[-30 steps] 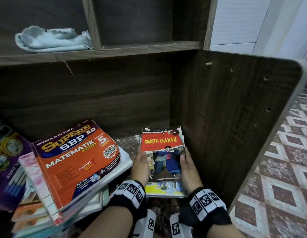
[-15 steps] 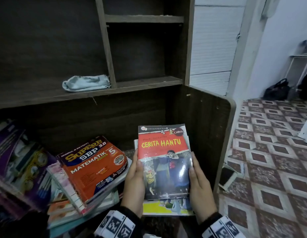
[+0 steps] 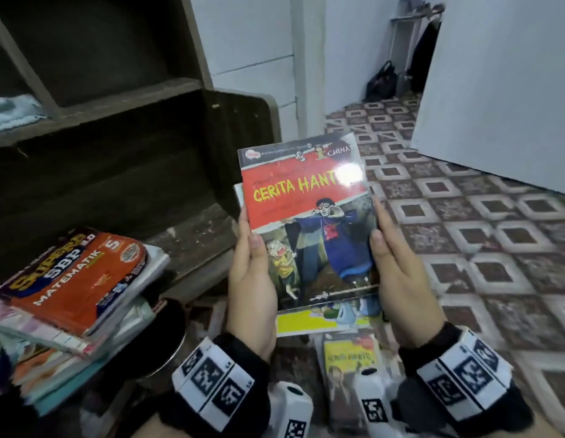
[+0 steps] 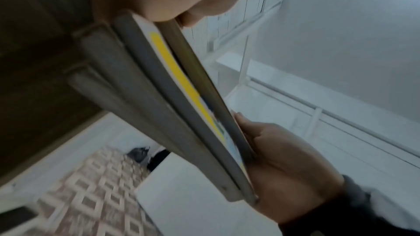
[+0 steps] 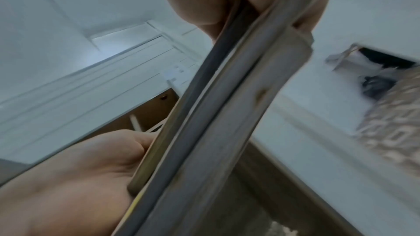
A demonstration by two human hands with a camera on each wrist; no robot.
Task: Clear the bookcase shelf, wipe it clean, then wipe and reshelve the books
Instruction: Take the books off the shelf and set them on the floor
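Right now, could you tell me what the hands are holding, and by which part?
Both hold a small stack of thin books: the left hand grips its left long edge, the right hand its right long edge, thumbs on the red top cover.

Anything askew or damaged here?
Yes: the book stack on the left leans, its orange Matematik workbook tilted and overhanging. The cleared shelf board looks scuffed and grimy. One book lies on the floor.
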